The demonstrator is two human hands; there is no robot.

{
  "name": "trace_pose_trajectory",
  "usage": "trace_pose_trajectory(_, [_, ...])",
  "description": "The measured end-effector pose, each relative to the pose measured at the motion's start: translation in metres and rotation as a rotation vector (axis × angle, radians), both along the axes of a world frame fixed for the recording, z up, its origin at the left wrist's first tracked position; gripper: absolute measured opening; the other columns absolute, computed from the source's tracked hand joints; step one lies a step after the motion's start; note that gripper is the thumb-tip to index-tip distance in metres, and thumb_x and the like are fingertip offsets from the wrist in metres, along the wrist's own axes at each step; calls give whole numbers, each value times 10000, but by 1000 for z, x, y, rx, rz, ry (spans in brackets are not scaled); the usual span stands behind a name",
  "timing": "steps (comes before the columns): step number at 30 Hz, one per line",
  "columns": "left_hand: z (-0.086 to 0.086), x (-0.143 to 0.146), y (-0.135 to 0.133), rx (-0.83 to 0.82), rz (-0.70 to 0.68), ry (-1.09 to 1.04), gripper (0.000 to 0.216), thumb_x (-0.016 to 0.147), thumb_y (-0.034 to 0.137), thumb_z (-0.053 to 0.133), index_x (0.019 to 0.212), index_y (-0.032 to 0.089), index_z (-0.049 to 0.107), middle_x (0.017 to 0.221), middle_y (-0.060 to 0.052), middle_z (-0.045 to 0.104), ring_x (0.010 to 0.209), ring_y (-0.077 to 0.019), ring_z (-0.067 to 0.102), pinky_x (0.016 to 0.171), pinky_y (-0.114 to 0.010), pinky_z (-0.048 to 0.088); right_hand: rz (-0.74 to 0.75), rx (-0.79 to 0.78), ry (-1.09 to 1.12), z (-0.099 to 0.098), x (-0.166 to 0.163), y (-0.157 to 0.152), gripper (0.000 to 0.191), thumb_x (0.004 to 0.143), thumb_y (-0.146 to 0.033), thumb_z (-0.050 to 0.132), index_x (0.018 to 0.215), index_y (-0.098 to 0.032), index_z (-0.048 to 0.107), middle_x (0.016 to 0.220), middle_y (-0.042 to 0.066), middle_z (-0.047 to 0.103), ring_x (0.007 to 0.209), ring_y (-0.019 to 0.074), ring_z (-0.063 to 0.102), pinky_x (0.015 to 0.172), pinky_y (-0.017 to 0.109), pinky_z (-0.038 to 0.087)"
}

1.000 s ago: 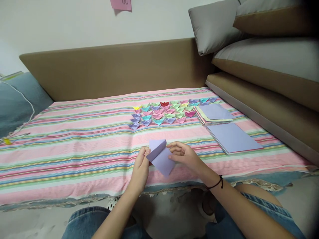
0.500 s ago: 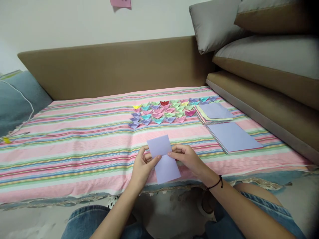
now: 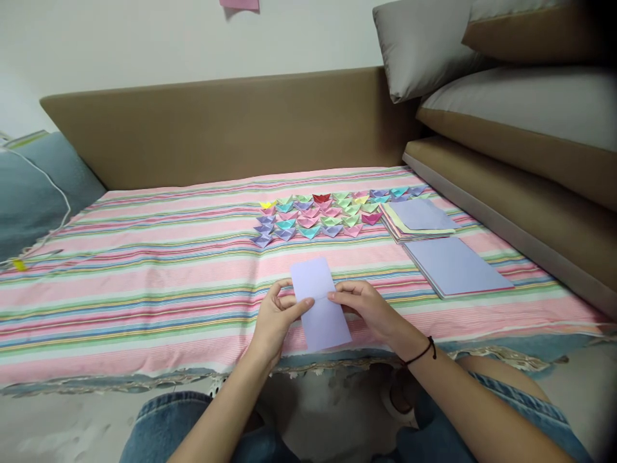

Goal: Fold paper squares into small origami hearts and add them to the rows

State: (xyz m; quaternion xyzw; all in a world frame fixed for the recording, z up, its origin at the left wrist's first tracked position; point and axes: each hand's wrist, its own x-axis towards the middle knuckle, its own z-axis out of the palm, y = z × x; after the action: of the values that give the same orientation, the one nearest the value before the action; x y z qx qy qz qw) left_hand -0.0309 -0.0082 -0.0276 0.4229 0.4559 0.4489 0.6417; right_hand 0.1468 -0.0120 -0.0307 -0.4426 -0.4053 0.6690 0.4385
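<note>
Since a second ago, the raised half of the purple paper has swung open, and the sheet now faces up as one long rectangle. A striped cloth covers the seat beneath the rows of folded paper; behind those rows rise a brown backrest and a pale wall. Right of the rows lie a small paper stack and, nearer the person, a larger paper stack, with piled cushions beyond. Far left of the rows is a white cable. The purple paper is in front of the rows, between the left hand and right hand. Both pinch its side edges near the middle crease, thumbs on top, fingers partly hidden behind.
</note>
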Motion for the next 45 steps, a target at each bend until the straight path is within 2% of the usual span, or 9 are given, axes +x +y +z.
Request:
trace_pose_trajectory(8, [-1, 0, 2, 10, 112, 77, 487, 566, 243, 798, 934, 175, 486, 533, 25, 658, 513, -107, 591, 592, -236, 489, -37, 174, -186, -4, 4, 4, 262, 658, -384, 702, 567, -157, 607, 582, -24, 553, 579, 112, 472, 568, 251, 358])
trace_pose_trajectory(18, [3, -1, 4, -70, 150, 44, 511, 527, 243, 819, 915, 158, 496, 553, 11, 672, 523, -97, 601, 572, -209, 507, -46, 172, -193, -4, 7, 5, 279, 666, -395, 676, 554, -161, 571, 577, -20, 525, 573, 115, 451, 557, 257, 332])
trace_pose_trajectory(29, [-3, 0, 4, -96, 130, -55, 500, 525, 230, 816, 899, 165, 492, 575, 14, 673, 563, -115, 629, 605, -229, 525, -68, 115, -133, -2, 8, 4, 273, 672, -394, 682, 580, -154, 587, 606, -16, 542, 605, 125, 497, 584, 259, 383])
trace_pose_trajectory(33, [-4, 3, 2, -20, 134, 35, 487, 538, 245, 801, 894, 170, 476, 557, 39, 642, 519, -99, 592, 573, -218, 508, -73, 159, -245, -9, 8, 5, 261, 687, -399, 669, 627, -154, 603, 596, -5, 563, 578, 137, 518, 537, 261, 401])
trace_pose_trajectory(36, [-11, 4, 2, 40, 78, 113, 472, 596, 271, 759, 927, 188, 434, 581, 54, 611, 514, -107, 582, 543, -230, 495, -118, 255, -371, -15, 10, 7, 222, 694, -373, 665, 654, -160, 618, 615, 17, 606, 582, 158, 552, 528, 268, 409])
trace_pose_trajectory(39, [-18, 3, 1, 196, 121, 343, 382, 691, 304, 674, 937, 201, 401, 693, 33, 575, 572, -128, 583, 506, -235, 463, -166, 311, -441, -19, 15, 13, 192, 701, -352, 655, 715, -160, 654, 695, 57, 672, 644, 194, 604, 569, 289, 436])
trace_pose_trajectory(42, [-18, 0, -2, 571, 258, 773, 195, 797, 265, 555, 934, 188, 440, 831, -29, 543, 730, -160, 570, 605, -280, 462, -161, 298, -469, -23, 21, 19, 185, 693, -342, 659, 738, -163, 671, 720, 68, 692, 674, 212, 625, 592, 303, 453])
trace_pose_trajectory(43, [-16, 0, -4, 718, 254, 901, 141, 820, 239, 524, 935, 182, 465, 863, -50, 547, 793, -181, 563, 662, -309, 463, -139, 293, -472, -24, 22, 21, 177, 688, -333, 664, 742, -164, 674, 710, 63, 691, 670, 210, 627, 594, 303, 455])
trace_pose_trajectory(45, [-14, 1, -7, 987, 144, 1076, 102, 848, 192, 478, 941, 176, 515, 928, -83, 578, 898, -217, 550, 761, -361, 453, -67, 311, -478, -27, 22, 23, 164, 691, -314, 667, 756, -165, 681, 697, 54, 690, 660, 204, 628, 591, 298, 456])
